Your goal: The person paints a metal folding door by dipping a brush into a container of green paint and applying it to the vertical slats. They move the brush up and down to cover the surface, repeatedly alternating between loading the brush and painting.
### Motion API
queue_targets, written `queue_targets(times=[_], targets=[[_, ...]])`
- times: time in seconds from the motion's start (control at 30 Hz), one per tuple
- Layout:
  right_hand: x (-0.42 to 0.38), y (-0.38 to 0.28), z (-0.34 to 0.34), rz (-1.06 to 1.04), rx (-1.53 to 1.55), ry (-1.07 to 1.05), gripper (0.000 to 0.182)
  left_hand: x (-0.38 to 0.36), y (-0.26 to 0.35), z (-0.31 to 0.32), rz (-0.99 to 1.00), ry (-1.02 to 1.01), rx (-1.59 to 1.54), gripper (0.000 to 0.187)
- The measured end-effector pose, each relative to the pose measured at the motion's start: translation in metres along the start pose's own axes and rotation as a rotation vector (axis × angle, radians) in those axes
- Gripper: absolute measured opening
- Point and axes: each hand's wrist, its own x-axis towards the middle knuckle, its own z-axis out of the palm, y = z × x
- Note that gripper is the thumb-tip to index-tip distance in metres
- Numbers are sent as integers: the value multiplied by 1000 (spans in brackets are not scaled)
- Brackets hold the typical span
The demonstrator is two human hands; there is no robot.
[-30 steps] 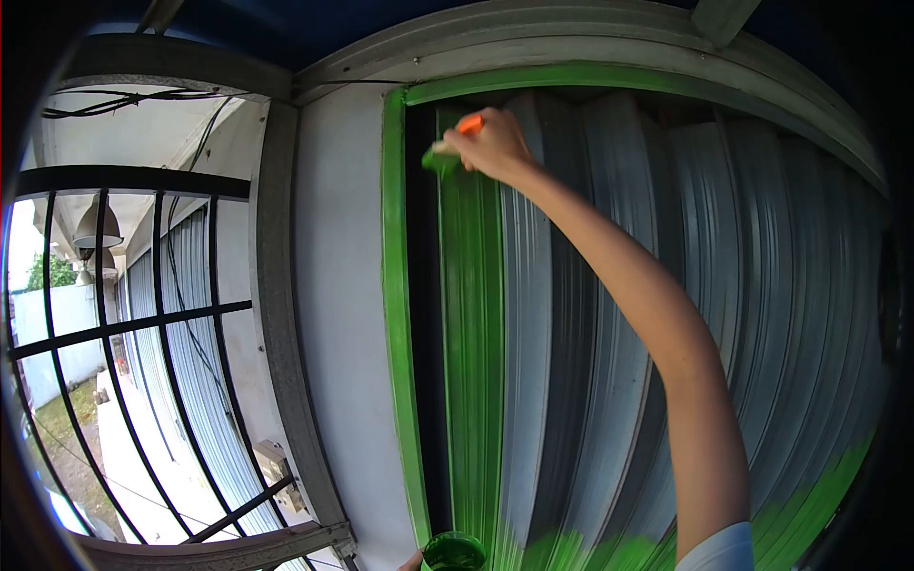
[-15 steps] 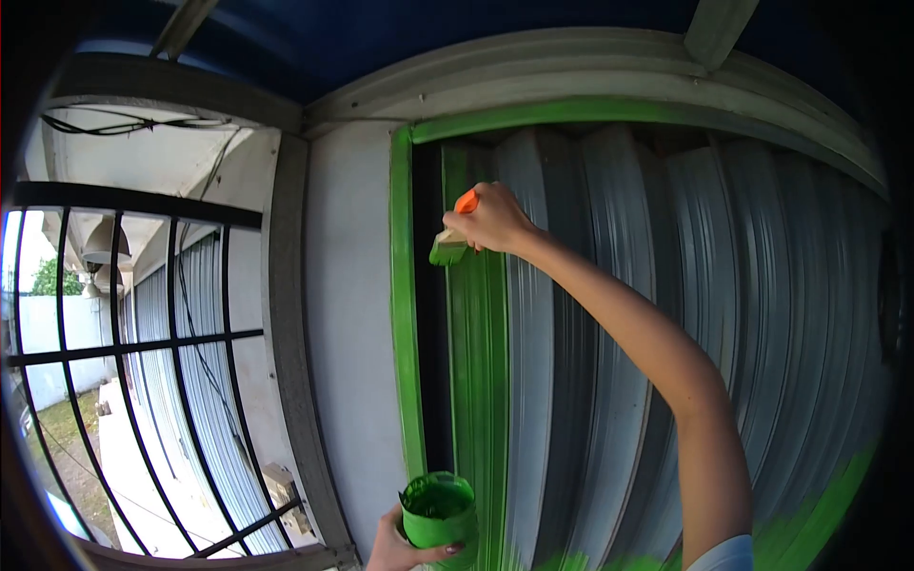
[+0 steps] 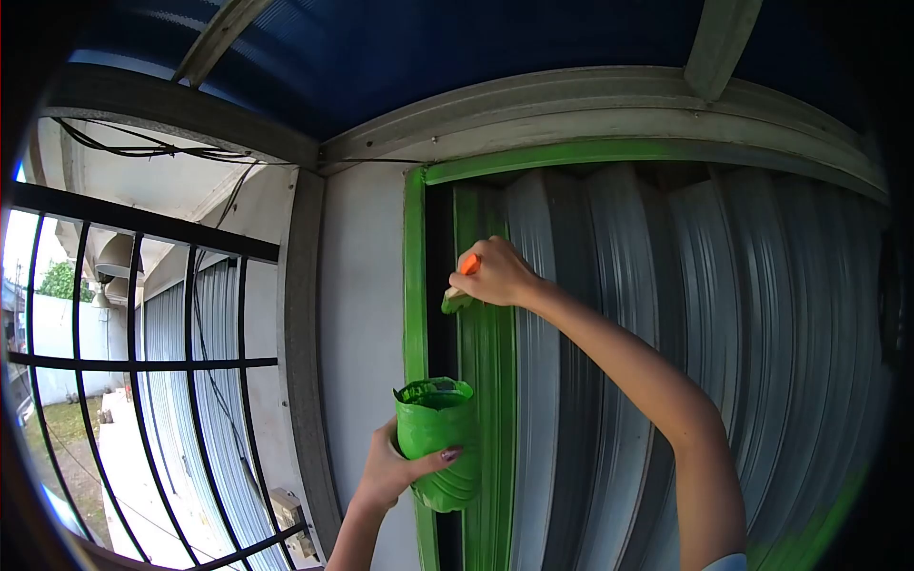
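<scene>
A paintbrush [image 3: 469,264] with an orange handle is gripped in my right hand [image 3: 501,273]. Its green-coated bristles point down at the left edge of a corrugated metal panel [image 3: 619,285], beside a dark gap. The leftmost strip of that panel [image 3: 486,400] is green; the folds to its right are mostly grey. Lower down, my left hand [image 3: 400,466] wraps round a cut plastic container [image 3: 436,428] smeared green, with green paint inside and a ragged rim. It is held upright in front of the green frame post.
A green frame [image 3: 415,276] borders the panel at its left and top. Left of it stand a white wall strip [image 3: 367,305] and a black barred grille [image 3: 138,364]. Loose black cables [image 3: 162,149] hang above the grille. A dark blue roof [image 3: 476,48] is overhead.
My left hand has raised the paint container higher into view. The brush and my right hand appear lower in the picture, while the view itself has tilted upward.
</scene>
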Motion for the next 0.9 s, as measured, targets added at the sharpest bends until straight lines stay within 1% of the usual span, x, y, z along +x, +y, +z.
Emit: queue_targets(times=[0.03,0.07,0.1,0.17,0.27,0.4,0.43,0.5,0.6,0.7,0.8,0.83,0.9], targets=[[1,-2,-5,56,40,-42,28,2,2,0,-1,-2,4,70],[4,-3,-14,133,167,-3,32,4,4,1,5,6,-1,69],[14,5,-15,174,164,69,33,6,7,2,14,14,-6,69],[31,13,-31,166,98,194,31,10,13,6,19,28,-10,68],[50,31,-29,59,53,451,29,18,23,11,26,36,-19,66],[36,20,-17,8,-84,288,26,25,30,13,23,33,-34,65],[27,10,-14,22,-64,138,24,25,31,12,19,39,-36,65],[6,-8,-9,-97,-76,-41,22,26,33,10,12,31,-30,65],[1,-13,-8,120,108,-136,27,27,30,5,14,31,-6,65],[19,1,-18,304,239,-2,29,31,31,4,13,35,17,66],[41,17,-32,182,62,244,28,37,31,5,5,48,20,66],[48,21,-29,127,43,373,26,39,30,5,4,54,19,66],[48,27,-24,8,-30,477,25,41,30,5,6,56,25,66]])
